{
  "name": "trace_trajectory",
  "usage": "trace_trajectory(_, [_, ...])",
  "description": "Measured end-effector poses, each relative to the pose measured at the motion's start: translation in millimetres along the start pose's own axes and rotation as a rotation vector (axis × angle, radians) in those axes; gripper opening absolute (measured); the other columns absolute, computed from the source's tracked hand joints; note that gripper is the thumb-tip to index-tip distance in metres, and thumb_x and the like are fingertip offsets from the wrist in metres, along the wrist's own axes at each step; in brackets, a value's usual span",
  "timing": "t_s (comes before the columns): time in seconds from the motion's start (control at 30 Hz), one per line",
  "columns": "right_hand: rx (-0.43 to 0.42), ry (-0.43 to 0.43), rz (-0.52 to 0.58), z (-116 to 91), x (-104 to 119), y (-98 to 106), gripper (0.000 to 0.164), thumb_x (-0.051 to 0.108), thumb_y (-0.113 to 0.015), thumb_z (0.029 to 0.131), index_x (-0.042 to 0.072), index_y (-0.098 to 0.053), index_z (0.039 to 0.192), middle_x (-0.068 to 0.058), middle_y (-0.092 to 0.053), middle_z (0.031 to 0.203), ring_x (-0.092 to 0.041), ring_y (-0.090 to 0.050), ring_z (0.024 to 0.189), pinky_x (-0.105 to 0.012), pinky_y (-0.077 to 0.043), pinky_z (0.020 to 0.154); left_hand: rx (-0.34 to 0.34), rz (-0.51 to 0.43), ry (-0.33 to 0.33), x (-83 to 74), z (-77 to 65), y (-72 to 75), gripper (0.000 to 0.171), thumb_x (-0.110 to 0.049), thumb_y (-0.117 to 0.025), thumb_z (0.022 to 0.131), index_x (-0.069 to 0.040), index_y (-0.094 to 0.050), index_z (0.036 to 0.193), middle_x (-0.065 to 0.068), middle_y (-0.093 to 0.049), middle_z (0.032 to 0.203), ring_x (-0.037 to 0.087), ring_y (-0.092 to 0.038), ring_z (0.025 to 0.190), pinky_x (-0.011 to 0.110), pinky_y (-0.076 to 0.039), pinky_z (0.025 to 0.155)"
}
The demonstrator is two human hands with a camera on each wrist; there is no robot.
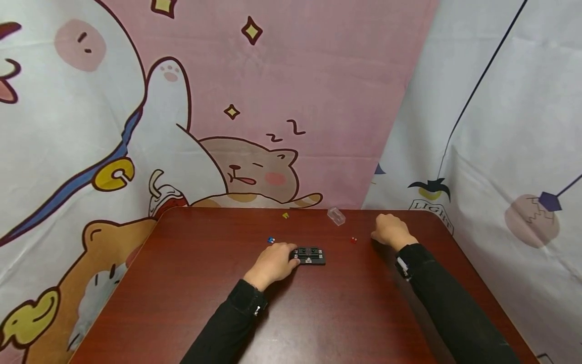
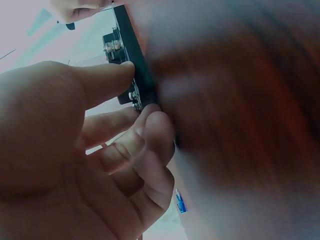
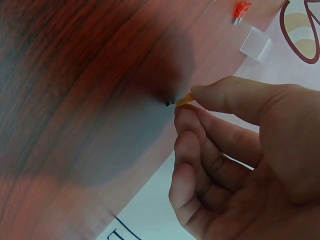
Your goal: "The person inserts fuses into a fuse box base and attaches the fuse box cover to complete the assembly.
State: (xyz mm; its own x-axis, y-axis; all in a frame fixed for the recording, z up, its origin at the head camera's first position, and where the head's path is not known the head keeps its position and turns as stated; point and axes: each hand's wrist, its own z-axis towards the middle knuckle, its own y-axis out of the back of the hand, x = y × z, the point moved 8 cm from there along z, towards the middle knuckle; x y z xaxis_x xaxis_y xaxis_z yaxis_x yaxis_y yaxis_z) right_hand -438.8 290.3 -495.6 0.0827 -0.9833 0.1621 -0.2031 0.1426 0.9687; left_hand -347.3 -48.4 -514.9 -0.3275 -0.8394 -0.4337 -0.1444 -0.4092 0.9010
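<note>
Fingers of right hand pinch one orange piece (partly hidden); left hand grips one black block.

A glossy reddish-brown table stands in front of a pink-and-white backdrop printed with cartoon animals.

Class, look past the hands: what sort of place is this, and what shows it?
Probably an indoor workspace for handling small parts, though the room's wider use isn't shown. The signs: a bare-topped table edge against a cartoon backdrop, and a black module on the table.
</note>
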Motion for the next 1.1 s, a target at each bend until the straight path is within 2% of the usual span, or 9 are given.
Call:
trace_trajectory(0.27, [-0.043, 0.018, 0.015, -3.4, 9.2, 4.2, 0.026, 0.023, -0.076, 0.103, 0.003, -0.072, 0.087, -0.014, -0.067, 0.087, -0.029, -0.063, 0.076, -0.044, -0.052, 0.068, 0.003, 0.004, -0.006, 0.1, 1.3, -1.8, 0.046, -0.03, -0.078, 0.104, -0.009, -0.071, 0.145, 0.015, -0.075, 0.139, 0.032, -0.073, 0.123, 0.052, -0.06, 0.103])
trace_trajectory(0.47, [-0.1, 0.064, 0.057, -7.9, 28.3, 6.1, 0.021, 0.022, -0.076, 0.102, 0.002, -0.081, 0.1, -0.013, -0.076, 0.092, -0.026, -0.068, 0.077, -0.045, -0.059, 0.072, 0.011, -0.003, 0.01, 0.6, 2.7, -3.2, 0.045, -0.029, -0.078, 0.105, -0.01, -0.071, 0.145, 0.015, -0.075, 0.138, 0.031, -0.074, 0.12, 0.052, -0.06, 0.1])
trace_trajectory(0.63, [-0.133, 0.136, 0.079, -15.1, 56.4, 9.3, 0.021, 0.022, -0.076, 0.102, 0.003, -0.083, 0.105, -0.012, -0.08, 0.099, -0.023, -0.069, 0.078, -0.046, -0.061, 0.075, 0.013, -0.007, 0.015, -0.6, 1.9, -2.1, 0.044, -0.028, -0.078, 0.105, -0.009, -0.071, 0.144, 0.015, -0.075, 0.136, 0.032, -0.075, 0.119, 0.052, -0.061, 0.099])
trace_trajectory(0.9, [-0.093, 0.244, 0.074, -26.1, 106.3, 6.5, 0.015, 0.022, -0.078, 0.1, 0.008, -0.083, 0.103, -0.007, -0.078, 0.096, -0.018, -0.064, 0.076, -0.038, -0.056, 0.071, 0.025, -0.011, 0.03, -1.4, 3.3, -2.7, 0.043, -0.029, -0.076, 0.106, -0.01, -0.071, 0.145, 0.014, -0.074, 0.139, 0.033, -0.074, 0.121, 0.053, -0.06, 0.101])
trace_trajectory(1.1, [-0.095, 0.392, 0.055, -32.9, 139.7, -1.1, 0.012, 0.018, -0.076, 0.103, 0.011, -0.085, 0.103, -0.003, -0.08, 0.097, -0.013, -0.064, 0.074, -0.036, -0.055, 0.072, 0.034, -0.02, 0.043, -0.8, 2.3, -4.3, 0.044, -0.029, -0.075, 0.107, -0.01, -0.07, 0.146, 0.015, -0.073, 0.143, 0.036, -0.072, 0.128, 0.056, -0.059, 0.105])
